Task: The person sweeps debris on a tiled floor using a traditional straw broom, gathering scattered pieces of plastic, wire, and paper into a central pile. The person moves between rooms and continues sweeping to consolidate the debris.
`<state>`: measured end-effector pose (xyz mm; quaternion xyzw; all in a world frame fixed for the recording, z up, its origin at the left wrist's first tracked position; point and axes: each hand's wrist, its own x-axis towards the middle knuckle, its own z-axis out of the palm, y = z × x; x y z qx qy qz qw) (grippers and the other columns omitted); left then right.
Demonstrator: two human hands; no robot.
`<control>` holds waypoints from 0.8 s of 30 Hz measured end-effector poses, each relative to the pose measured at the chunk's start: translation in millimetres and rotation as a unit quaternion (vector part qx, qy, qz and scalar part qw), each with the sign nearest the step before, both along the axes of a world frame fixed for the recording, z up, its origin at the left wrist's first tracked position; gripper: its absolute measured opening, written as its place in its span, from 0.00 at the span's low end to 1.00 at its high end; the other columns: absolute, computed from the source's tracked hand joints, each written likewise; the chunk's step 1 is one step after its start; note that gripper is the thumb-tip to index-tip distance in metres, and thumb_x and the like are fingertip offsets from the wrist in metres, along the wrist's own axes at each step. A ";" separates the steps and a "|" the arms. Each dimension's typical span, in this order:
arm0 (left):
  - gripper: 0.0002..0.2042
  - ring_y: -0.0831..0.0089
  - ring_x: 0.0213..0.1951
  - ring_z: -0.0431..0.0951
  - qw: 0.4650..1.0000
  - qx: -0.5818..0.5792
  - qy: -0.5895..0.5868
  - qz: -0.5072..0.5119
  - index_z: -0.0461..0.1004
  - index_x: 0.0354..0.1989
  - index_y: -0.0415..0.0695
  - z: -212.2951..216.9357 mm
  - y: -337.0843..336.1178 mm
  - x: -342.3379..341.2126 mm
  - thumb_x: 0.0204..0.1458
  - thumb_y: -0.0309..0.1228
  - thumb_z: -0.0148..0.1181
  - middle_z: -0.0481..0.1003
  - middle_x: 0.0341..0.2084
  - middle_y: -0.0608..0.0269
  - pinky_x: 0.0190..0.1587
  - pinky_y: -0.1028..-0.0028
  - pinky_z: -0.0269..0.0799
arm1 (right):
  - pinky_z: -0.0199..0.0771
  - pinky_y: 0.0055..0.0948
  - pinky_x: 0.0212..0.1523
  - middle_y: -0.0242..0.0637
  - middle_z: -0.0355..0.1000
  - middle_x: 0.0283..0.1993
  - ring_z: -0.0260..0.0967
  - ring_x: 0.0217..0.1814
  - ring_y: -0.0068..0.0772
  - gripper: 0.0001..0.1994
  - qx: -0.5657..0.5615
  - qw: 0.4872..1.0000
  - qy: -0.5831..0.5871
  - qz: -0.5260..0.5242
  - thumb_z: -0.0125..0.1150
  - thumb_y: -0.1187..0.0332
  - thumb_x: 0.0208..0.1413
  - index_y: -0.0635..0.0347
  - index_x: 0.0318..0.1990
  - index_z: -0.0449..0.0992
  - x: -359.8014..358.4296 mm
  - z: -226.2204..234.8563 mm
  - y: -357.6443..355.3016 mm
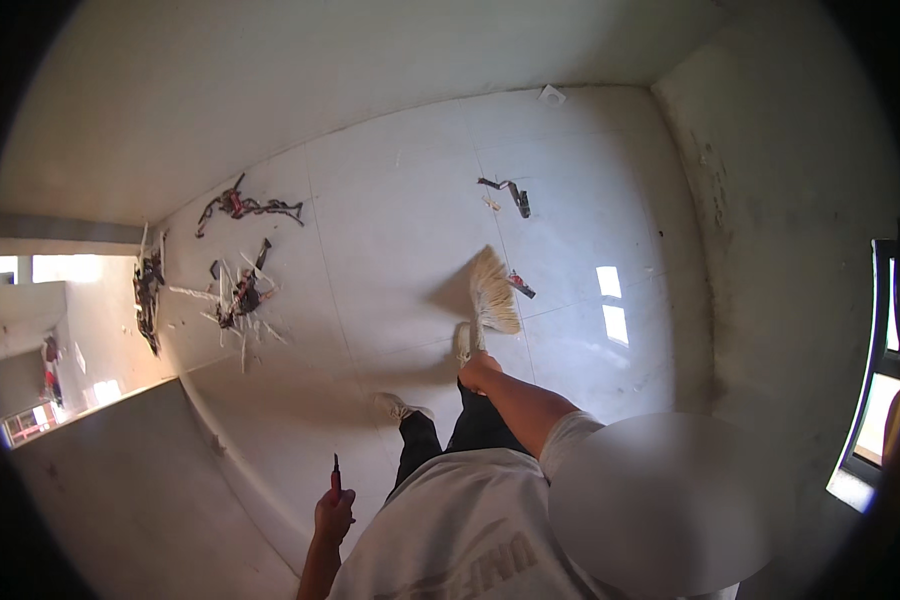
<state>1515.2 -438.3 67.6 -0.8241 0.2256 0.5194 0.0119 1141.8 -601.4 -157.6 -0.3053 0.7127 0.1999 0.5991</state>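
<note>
My right hand (480, 372) is closed round the short handle of a pale-bristled hand broom (493, 292). The bristles fan out toward the tiled floor, beside a small dark and red scrap (521, 285). At the lower left, my left hand (334, 514) grips a slim red-handled tool (337, 484) with a narrow dark tip pointing up; its exact kind is unclear. Farther off lies a bent dark strip (516, 195) with small pale bits near it. A heap of dark scraps and white strips (238, 298) lies to the left, with a dark, reddish tangle (238, 206) beyond it.
Another dark scrap pile (148, 295) lies at the doorway on the left. Pale walls enclose the floor (400, 230). A small white square plate (552, 96) is by the far wall. On the right is a window (878, 380). My shoes (406, 407) stand near the broom.
</note>
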 end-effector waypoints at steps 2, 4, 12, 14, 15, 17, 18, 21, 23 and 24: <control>0.12 0.78 0.17 0.69 1.000 -0.028 0.000 0.004 0.73 0.31 0.40 4.1 -17.0 -12.9 0.53 0.37 0.61 0.67 0.16 0.70 0.21 0.72 0.74 | 0.77 0.45 0.49 0.57 0.73 0.53 0.74 0.54 0.51 0.31 -0.011 0.998 -0.029 0.049 0.55 0.66 0.51 0.70 0.63 0.60 -13.9 29.2 -12.2; 0.12 0.78 0.17 0.69 0.999 -0.042 0.013 0.028 0.73 0.31 0.40 -4.5 -22.0 -16.0 0.53 0.38 0.61 0.67 0.15 0.70 0.21 0.72 0.73 | 0.79 0.43 0.43 0.56 0.74 0.52 0.75 0.50 0.54 0.32 -0.080 0.995 0.006 0.060 0.55 0.66 0.51 0.67 0.64 0.60 -34.4 45.5 -3.9; 0.13 0.77 0.15 0.68 0.999 -0.027 0.024 -0.005 0.73 0.29 0.40 -15.8 -24.9 -3.0 0.54 0.38 0.61 0.67 0.15 0.69 0.18 0.72 0.72 | 0.73 0.48 0.51 0.56 0.75 0.48 0.74 0.49 0.57 0.35 -0.186 0.955 -0.083 0.216 0.52 0.61 0.54 0.47 0.72 0.51 -84.3 134.1 -4.6; 0.13 0.77 0.14 0.68 1.000 -0.003 0.027 0.012 0.73 0.30 0.40 -37.2 -17.3 17.3 0.55 0.39 0.61 0.66 0.15 0.69 0.18 0.71 0.73 | 0.73 0.48 0.51 0.57 0.75 0.48 0.74 0.48 0.57 0.35 -0.188 0.952 -0.078 0.230 0.51 0.61 0.55 0.47 0.72 0.50 -65.7 157.5 -10.7; 0.14 0.76 0.14 0.68 0.999 -0.003 0.032 0.026 0.73 0.30 0.39 -46.9 -16.1 24.7 0.55 0.39 0.61 0.66 0.14 0.68 0.18 0.70 0.73 | 0.73 0.48 0.50 0.57 0.75 0.47 0.74 0.48 0.57 0.35 -0.197 0.949 -0.076 0.234 0.51 0.60 0.55 0.47 0.72 0.50 -55.0 166.0 -12.5; 0.14 0.76 0.14 0.68 0.998 -0.001 0.041 0.051 0.72 0.31 0.39 -62.2 -19.5 38.0 0.55 0.40 0.61 0.66 0.14 0.68 0.18 0.69 0.74 | 0.73 0.49 0.50 0.57 0.75 0.47 0.74 0.47 0.57 0.35 -0.206 0.946 -0.073 0.238 0.51 0.59 0.56 0.47 0.72 0.50 -31.4 180.1 -17.8; 0.15 0.75 0.14 0.68 0.997 0.016 0.050 0.061 0.72 0.32 0.39 -72.7 -17.0 46.7 0.55 0.40 0.61 0.65 0.14 0.68 0.18 0.69 0.74 | 0.73 0.48 0.50 0.58 0.75 0.46 0.74 0.47 0.57 0.35 -0.205 0.946 -0.073 0.240 0.50 0.59 0.56 0.47 0.72 0.50 -19.8 185.8 -20.6; 0.15 0.75 0.14 0.68 0.994 0.051 0.070 0.062 0.73 0.33 0.39 -113.3 -18.2 68.2 0.55 0.41 0.61 0.65 0.14 0.68 0.19 0.68 0.75 | 0.73 0.48 0.50 0.56 0.75 0.47 0.74 0.48 0.57 0.34 -0.203 0.949 -0.080 0.227 0.51 0.60 0.55 0.48 0.71 0.52 2.6 190.2 -19.0; 0.15 0.75 0.14 0.67 0.994 0.011 0.077 0.081 0.73 0.33 0.40 -117.8 -32.1 69.9 0.55 0.41 0.60 0.65 0.14 0.68 0.19 0.68 0.76 | 0.74 0.48 0.50 0.55 0.75 0.48 0.74 0.48 0.56 0.34 -0.228 0.943 -0.088 0.225 0.52 0.60 0.55 0.50 0.71 0.54 8.3 187.0 -20.2; 0.14 0.75 0.14 0.67 0.992 -0.009 0.081 0.092 0.73 0.33 0.40 -120.7 -40.6 69.1 0.55 0.41 0.60 0.65 0.14 0.68 0.20 0.68 0.76 | 0.74 0.48 0.50 0.55 0.75 0.48 0.74 0.48 0.56 0.34 -0.226 0.942 -0.080 0.236 0.52 0.60 0.55 0.51 0.71 0.54 7.0 185.7 -25.6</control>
